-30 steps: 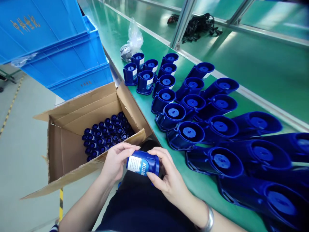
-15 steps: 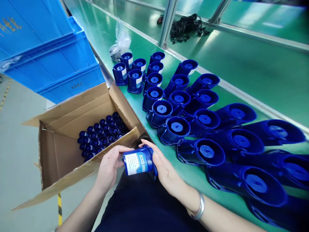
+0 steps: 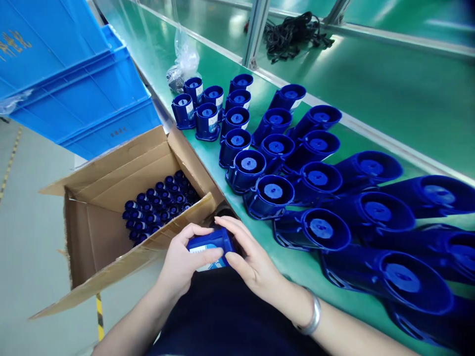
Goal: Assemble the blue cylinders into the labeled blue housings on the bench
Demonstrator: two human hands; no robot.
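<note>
In front of my body I hold a blue cylindrical plastic housing [image 3: 218, 239] lying on its side, a white and light-blue label on its wall. My left hand [image 3: 181, 262] is wrapped round its left end, the thumb pressed across the label. My right hand [image 3: 256, 259] closes on the flanged right end, fingers over the top and thumb below. The palms hide much of the housing. Similar blue housings [image 3: 273, 191] stand in rows on the green bench [image 3: 260, 267] to the right, round openings facing up.
On the left an open cardboard box [image 3: 89, 237] holds many small dark-blue parts [image 3: 152, 205]. Stacked blue crates [image 3: 100, 94] stand behind it. A clear plastic bag [image 3: 185, 59] lies at the bench's far end. Black cables [image 3: 293, 37] are bundled beyond the metal frame [image 3: 256, 34].
My left thumb has come over the label, and my right thumb has bent in against the flanged end. The housing has turned slightly, so its label shows less.
</note>
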